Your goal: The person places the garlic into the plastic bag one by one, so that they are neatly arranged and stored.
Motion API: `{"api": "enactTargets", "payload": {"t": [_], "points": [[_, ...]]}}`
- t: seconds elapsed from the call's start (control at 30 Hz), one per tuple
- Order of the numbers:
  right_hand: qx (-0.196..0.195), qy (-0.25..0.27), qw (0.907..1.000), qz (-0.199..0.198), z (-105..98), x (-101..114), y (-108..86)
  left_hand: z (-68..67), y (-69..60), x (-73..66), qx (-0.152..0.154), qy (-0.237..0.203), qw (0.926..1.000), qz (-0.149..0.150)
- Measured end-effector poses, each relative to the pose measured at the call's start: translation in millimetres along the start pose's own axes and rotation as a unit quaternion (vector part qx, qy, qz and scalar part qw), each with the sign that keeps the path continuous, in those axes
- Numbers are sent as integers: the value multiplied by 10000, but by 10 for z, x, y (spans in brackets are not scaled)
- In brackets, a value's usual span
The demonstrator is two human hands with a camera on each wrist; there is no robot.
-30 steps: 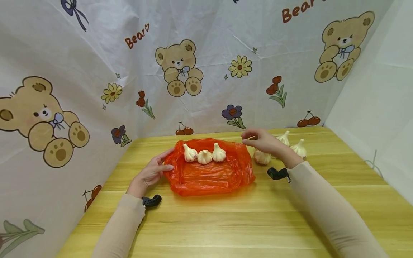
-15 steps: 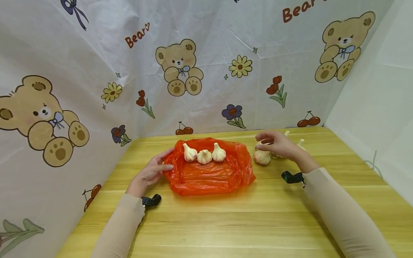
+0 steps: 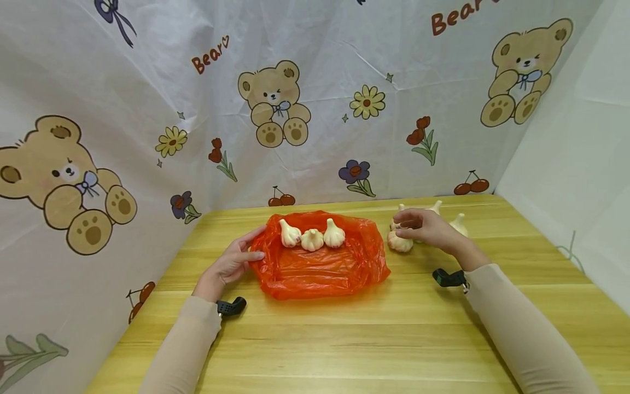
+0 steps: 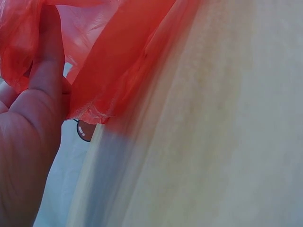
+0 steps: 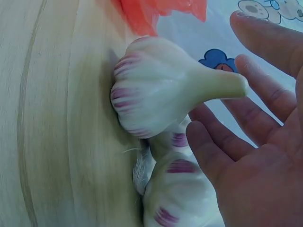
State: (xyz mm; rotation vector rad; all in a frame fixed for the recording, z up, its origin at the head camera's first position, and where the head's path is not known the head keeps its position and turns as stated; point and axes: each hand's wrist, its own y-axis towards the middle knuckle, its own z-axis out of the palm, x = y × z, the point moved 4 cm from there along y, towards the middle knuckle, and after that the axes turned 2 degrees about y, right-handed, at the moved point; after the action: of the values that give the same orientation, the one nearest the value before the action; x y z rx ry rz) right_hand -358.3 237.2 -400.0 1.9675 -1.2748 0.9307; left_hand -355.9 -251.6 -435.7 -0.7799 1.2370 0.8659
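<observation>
An orange-red plastic bag (image 3: 320, 284) (image 4: 123, 56) lies spread open on the table, with three garlic bulbs (image 3: 312, 239) in a row inside it. My left hand (image 3: 230, 267) (image 4: 35, 104) grips the bag's left rim, the thumb over the edge and the other fingers partly hidden by plastic. To the bag's right, my right hand (image 3: 435, 231) (image 5: 265, 137) hovers over a group of garlic bulbs, its fingers spread. The nearest bulb (image 3: 400, 241) (image 5: 156, 90) points its stem toward the palm, and I see no firm grip on it.
More garlic bulbs stand around the right hand, one (image 3: 459, 224) to its right and others partly covered. The wooden table (image 3: 344, 350) meets a patterned cloth (image 3: 325, 54) behind and at left. A thin cable (image 3: 571, 251) hangs at the right edge.
My right hand has moved right, away from the bag's right rim to above the loose garlic bulbs. The left hand and the bag have stayed put.
</observation>
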Motion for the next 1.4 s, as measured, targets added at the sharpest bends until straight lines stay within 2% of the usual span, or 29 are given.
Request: {"api": "enactTargets", "payload": {"t": [0.3,0.6,0.87,1.4], "points": [[10,-226,9997,-22,0,-95,3,0,-4,-12,-62,-74,9999,67],[162,-136,9996,-207,99,-199,16,-5,-2,11,-21,-76,10000,46],[230,-285,9993,41,128,-279,19,-19,12,28,-62,-83,9999,24],[321,-413,9986,12,117,-285,-8,13,-10,-4,-1,14,10000,-1]]}}
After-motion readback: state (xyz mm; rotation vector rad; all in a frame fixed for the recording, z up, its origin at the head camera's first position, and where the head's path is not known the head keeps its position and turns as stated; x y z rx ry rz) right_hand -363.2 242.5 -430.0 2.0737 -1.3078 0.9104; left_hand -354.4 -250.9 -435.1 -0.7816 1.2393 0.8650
